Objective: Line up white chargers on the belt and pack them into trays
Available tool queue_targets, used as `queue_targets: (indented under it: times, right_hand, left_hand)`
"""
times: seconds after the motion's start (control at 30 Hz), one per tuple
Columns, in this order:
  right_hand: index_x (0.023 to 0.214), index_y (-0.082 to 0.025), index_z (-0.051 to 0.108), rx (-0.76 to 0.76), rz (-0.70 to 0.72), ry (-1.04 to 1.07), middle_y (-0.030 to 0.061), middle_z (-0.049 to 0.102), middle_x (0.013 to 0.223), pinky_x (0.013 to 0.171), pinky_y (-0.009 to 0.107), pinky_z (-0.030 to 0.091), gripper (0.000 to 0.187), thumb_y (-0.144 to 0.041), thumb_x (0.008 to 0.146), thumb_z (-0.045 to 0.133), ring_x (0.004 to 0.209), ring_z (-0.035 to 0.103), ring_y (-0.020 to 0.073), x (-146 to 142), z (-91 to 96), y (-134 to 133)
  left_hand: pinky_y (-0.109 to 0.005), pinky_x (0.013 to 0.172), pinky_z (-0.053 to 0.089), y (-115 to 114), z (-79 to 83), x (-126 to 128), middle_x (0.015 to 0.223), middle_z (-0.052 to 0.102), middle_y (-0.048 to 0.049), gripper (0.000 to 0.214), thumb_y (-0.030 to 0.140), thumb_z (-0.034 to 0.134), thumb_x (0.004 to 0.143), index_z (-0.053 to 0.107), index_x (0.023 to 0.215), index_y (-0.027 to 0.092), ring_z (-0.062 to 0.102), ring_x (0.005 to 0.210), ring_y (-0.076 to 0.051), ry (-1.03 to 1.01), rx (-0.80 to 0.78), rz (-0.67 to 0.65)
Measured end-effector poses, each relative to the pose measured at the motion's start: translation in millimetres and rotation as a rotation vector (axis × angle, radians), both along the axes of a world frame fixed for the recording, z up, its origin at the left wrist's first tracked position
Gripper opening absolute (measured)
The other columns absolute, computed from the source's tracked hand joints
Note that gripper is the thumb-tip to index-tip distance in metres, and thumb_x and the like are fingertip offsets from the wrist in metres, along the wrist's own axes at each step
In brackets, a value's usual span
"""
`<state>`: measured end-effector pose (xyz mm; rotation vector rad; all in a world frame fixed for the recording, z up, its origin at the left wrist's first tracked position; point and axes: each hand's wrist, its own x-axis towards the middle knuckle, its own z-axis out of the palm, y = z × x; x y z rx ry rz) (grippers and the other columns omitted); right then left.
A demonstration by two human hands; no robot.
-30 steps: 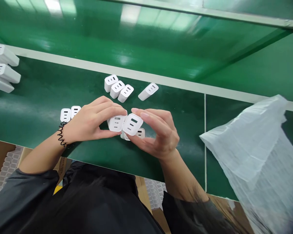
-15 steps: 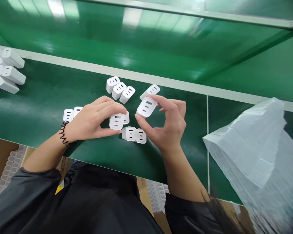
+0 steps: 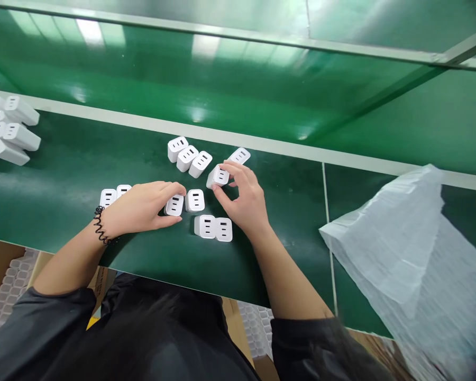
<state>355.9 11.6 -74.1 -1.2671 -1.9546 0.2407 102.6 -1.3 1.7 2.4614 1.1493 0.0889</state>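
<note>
White charger blocks lie on a green belt (image 3: 63, 174). My right hand (image 3: 244, 203) pinches one white charger (image 3: 218, 176) and sets it down beside a lone charger (image 3: 240, 155) near a row of three chargers (image 3: 188, 156). My left hand (image 3: 143, 207), with a black coil band at the wrist, is closed on another charger (image 3: 174, 205) resting on the belt, next to a second one (image 3: 195, 200). A pair of chargers (image 3: 214, 228) lies just in front of my right hand. Two more chargers (image 3: 115, 194) sit behind my left wrist.
A heap of chargers (image 3: 10, 129) lies at the far left of the belt. A stack of white foam sheets (image 3: 412, 264) covers the right side. A pale rail (image 3: 262, 142) borders the belt's far edge. Trays (image 3: 8, 280) show below the near edge.
My right hand carried its charger away from my left hand, up and back, down to the belt near the row. My left hand lowered its charger onto the belt.
</note>
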Motion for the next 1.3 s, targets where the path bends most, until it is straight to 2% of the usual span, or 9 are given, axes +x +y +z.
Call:
queue_targets:
  times: [0.2, 0.33, 0.5, 0.67, 0.77, 0.87, 1.0, 1.17, 1.3]
  right_hand:
    - [0.126, -0.025, 0.06, 0.198, 0.037, -0.095, 0.0091, 0.068, 0.123, 0.092, 0.046, 0.051, 0.034, -0.018, 0.092, 0.057, 0.107, 0.062, 0.0269, -2, 9.3, -3]
    - [0.128, -0.023, 0.061, 0.192, 0.072, -0.142, 0.0082, 0.068, 0.126, 0.095, 0.043, 0.05, 0.035, -0.016, 0.094, 0.055, 0.111, 0.06, 0.0261, -1, 8.2, -2]
    - [0.128, -0.023, 0.062, 0.244, -0.016, -0.263, 0.0084, 0.067, 0.129, 0.096, 0.043, 0.044, 0.034, -0.023, 0.094, 0.058, 0.113, 0.058, 0.0273, -3, 5.0, 2]
    - [0.137, -0.028, 0.056, 0.193, -0.035, -0.418, 0.0104, 0.052, 0.148, 0.104, 0.05, 0.034, 0.041, -0.031, 0.095, 0.057, 0.133, 0.046, 0.0334, -10, 1.2, 6]
    - [0.122, -0.026, 0.063, 0.162, -0.023, -0.375, 0.0109, 0.052, 0.148, 0.105, 0.051, 0.032, 0.029, -0.033, 0.095, 0.058, 0.135, 0.044, 0.0337, -12, -2.4, 8]
    - [0.104, -0.023, 0.064, 0.195, -0.021, -0.301, 0.0096, 0.063, 0.134, 0.104, 0.049, 0.034, 0.018, -0.036, 0.092, 0.062, 0.131, 0.05, 0.0321, -13, -5.7, 10]
    - [0.098, -0.024, 0.057, 0.323, -0.006, -0.187, 0.0048, 0.073, 0.114, 0.103, 0.048, 0.038, 0.013, -0.029, 0.09, 0.067, 0.121, 0.06, 0.0286, -15, -3.5, 11]
    - [0.109, -0.023, 0.053, 0.446, 0.143, -0.024, 0.0094, 0.069, 0.116, 0.092, 0.045, 0.055, 0.029, -0.015, 0.086, 0.068, 0.117, 0.065, 0.0268, -13, 14.0, 1]
    - [0.121, -0.024, 0.051, 0.479, 0.19, 0.023, 0.0094, 0.07, 0.116, 0.085, 0.042, 0.061, 0.045, -0.011, 0.082, 0.07, 0.107, 0.068, 0.0244, -10, 30.8, -14]
  left_hand:
    - [-0.028, 0.072, 0.047, 1, -2.4, 1, 0.113, 0.067, -0.0041, 0.034, 0.035, 0.062, 0.091, 0.052, 0.12, 0.022, 0.066, 0.093, -0.02, 0.029, -0.088, -0.046]
    - [-0.028, 0.072, 0.046, 2, -2.6, 0, 0.112, 0.066, -0.0029, 0.037, 0.036, 0.063, 0.091, 0.05, 0.122, 0.023, 0.065, 0.093, -0.019, 0.034, -0.138, -0.041]
    - [-0.029, 0.073, 0.046, 5, -2.4, 1, 0.108, 0.066, -0.0026, 0.039, 0.038, 0.065, 0.09, 0.05, 0.123, 0.023, 0.064, 0.092, -0.02, 0.072, -0.177, -0.026]
    - [-0.029, 0.075, 0.046, 6, -4.6, 2, 0.106, 0.065, -0.0032, 0.038, 0.04, 0.064, 0.091, 0.051, 0.121, 0.022, 0.064, 0.093, -0.021, 0.079, -0.165, -0.03]
    - [-0.029, 0.074, 0.045, 5, -6.5, 1, 0.105, 0.065, -0.0035, 0.039, 0.041, 0.063, 0.091, 0.05, 0.122, 0.022, 0.064, 0.092, -0.021, 0.08, -0.151, -0.034]
    - [-0.029, 0.073, 0.044, 5, -7.9, 0, 0.105, 0.065, -0.0032, 0.038, 0.041, 0.063, 0.091, 0.05, 0.122, 0.023, 0.064, 0.093, -0.021, 0.073, -0.144, -0.043]
    - [-0.029, 0.073, 0.044, 5, -9.2, 0, 0.105, 0.066, -0.0037, 0.039, 0.042, 0.064, 0.091, 0.051, 0.122, 0.022, 0.064, 0.093, -0.021, 0.062, -0.124, -0.049]
    - [-0.028, 0.068, 0.044, 4, -7.4, 0, 0.099, 0.067, -0.0027, 0.037, 0.044, 0.064, 0.089, 0.054, 0.116, 0.022, 0.065, 0.085, -0.02, 0.016, -0.036, -0.029]
    - [-0.03, 0.075, 0.049, 1, -3.7, 0, 0.107, 0.068, -0.0034, 0.04, 0.049, 0.064, 0.089, 0.056, 0.117, 0.022, 0.066, 0.091, -0.019, -0.179, 0.133, 0.028]
